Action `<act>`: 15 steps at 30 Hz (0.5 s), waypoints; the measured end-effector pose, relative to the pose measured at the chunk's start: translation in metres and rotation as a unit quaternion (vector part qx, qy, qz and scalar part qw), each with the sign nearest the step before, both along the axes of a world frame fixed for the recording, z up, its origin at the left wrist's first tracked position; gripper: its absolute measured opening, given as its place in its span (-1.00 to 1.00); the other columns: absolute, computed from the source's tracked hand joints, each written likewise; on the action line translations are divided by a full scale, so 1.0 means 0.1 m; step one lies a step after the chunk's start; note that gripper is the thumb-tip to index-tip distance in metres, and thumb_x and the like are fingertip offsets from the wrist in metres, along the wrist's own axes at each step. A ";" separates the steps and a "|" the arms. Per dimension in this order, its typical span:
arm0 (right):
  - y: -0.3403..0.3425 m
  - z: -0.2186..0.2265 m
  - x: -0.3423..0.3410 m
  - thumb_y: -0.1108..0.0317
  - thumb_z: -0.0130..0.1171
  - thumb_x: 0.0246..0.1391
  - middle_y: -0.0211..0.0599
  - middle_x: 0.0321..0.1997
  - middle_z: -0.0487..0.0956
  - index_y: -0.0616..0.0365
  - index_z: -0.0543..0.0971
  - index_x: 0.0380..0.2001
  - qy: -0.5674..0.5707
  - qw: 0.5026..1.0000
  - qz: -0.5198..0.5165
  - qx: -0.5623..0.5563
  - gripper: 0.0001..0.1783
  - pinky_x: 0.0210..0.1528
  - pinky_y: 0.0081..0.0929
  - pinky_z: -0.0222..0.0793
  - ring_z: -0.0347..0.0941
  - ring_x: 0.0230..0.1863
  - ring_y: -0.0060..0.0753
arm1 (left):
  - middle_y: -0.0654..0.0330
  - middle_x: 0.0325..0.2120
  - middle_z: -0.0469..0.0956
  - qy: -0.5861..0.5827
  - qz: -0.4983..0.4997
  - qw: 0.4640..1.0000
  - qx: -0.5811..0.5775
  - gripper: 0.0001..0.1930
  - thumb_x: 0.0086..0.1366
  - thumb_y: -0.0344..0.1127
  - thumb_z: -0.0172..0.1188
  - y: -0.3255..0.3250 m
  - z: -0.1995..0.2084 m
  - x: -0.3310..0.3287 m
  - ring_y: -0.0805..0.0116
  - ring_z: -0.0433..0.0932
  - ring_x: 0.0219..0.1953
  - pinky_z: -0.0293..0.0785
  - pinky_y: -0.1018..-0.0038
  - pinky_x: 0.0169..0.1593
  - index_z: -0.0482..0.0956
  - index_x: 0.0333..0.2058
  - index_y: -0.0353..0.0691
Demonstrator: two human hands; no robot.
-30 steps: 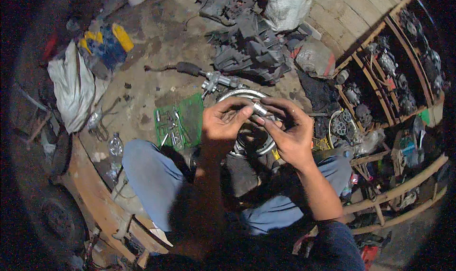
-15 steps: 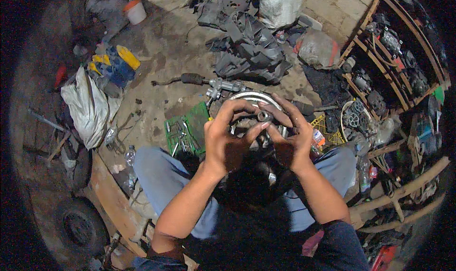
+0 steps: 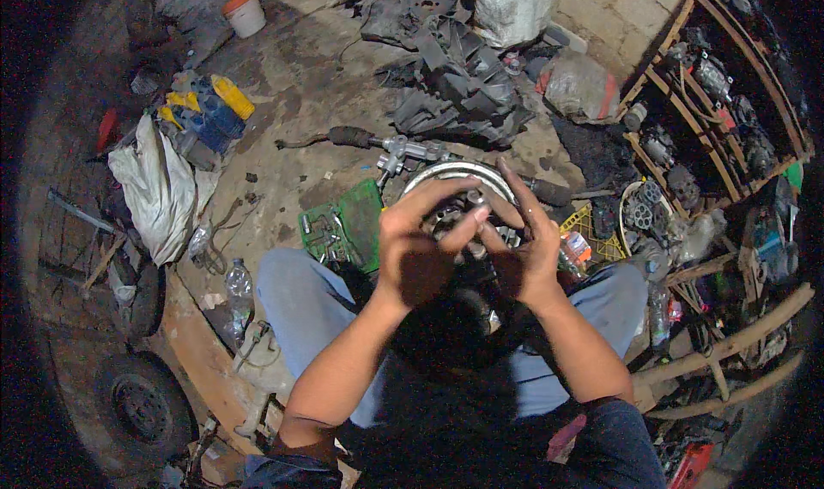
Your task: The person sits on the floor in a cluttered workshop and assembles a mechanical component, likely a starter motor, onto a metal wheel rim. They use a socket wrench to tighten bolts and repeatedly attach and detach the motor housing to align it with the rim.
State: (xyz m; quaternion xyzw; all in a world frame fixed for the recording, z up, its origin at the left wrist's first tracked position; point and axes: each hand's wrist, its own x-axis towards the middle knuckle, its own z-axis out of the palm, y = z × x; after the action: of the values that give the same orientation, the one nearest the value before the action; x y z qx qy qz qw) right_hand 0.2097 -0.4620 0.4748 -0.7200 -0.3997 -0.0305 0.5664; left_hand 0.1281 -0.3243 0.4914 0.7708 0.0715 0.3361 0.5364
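A small round metal part (image 3: 475, 197) is pinched at the fingertips where my two hands meet. My left hand (image 3: 419, 247) has its index finger and thumb closed at the part. From the other side, my right hand (image 3: 530, 253) bends its fingers and thumb in to it, one finger pointing up and away. Below and behind the hands is a round, pale-rimmed basin (image 3: 463, 169) with metal parts in it, largely covered by my fingers. Left of the basin lies a green tool case (image 3: 360, 219) with sockets and tools. Shadow hides the exact kind of the small part.
A metal shaft assembly (image 3: 416, 150) lies beyond the basin, before a heap of black plastic pieces (image 3: 463, 86). At right are a yellow crate (image 3: 592, 232), a bowl of gears (image 3: 642, 214) and a wooden rack (image 3: 687, 103) of parts. A wheel (image 3: 142, 407) lies at left.
The small metal part is turned and raised slightly, with my fingers shifted around it. My left hand has moved a little to the right; the whole view has shifted slightly.
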 end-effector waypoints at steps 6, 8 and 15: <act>0.06 0.09 0.03 0.40 0.10 0.25 -0.13 0.07 0.63 0.17 0.31 0.32 0.160 0.983 0.080 0.032 -0.43 0.18 -0.39 0.33 0.54 0.05 -0.39 | 0.12 -0.21 0.61 0.108 -0.133 0.786 -0.594 -0.62 0.27 -0.25 0.31 0.31 -0.06 -0.04 0.26 0.63 -0.18 0.61 0.39 -0.03 0.54 -0.03 -0.35; 0.09 0.08 0.04 0.36 0.06 0.28 -0.10 0.05 0.63 0.24 0.33 0.28 0.094 0.994 0.059 0.022 -0.48 0.19 -0.40 0.33 0.54 0.01 -0.43 | 0.08 -0.16 0.59 0.104 -0.134 0.766 -0.620 -0.59 0.27 -0.19 0.31 0.33 -0.15 -0.05 0.16 0.62 -0.13 0.60 0.30 0.05 0.50 -0.01 -0.30; 0.15 0.01 0.09 0.39 0.09 0.26 -0.07 -0.01 0.64 0.37 0.51 0.07 0.134 0.987 0.055 0.070 -0.63 0.20 -0.34 0.34 0.54 0.04 -0.32 | 0.01 -0.11 0.61 0.103 -0.137 0.790 -0.589 -0.55 0.28 -0.20 0.28 0.36 -0.11 -0.10 0.09 0.63 -0.07 0.55 0.25 0.11 0.48 0.03 -0.37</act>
State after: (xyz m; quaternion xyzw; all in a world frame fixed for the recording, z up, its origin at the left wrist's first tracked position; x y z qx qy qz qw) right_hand 0.2190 -0.4474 0.4755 -0.6531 -0.3563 0.0694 0.6646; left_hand 0.1182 -0.2880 0.4800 0.3375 0.2040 0.0700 0.9163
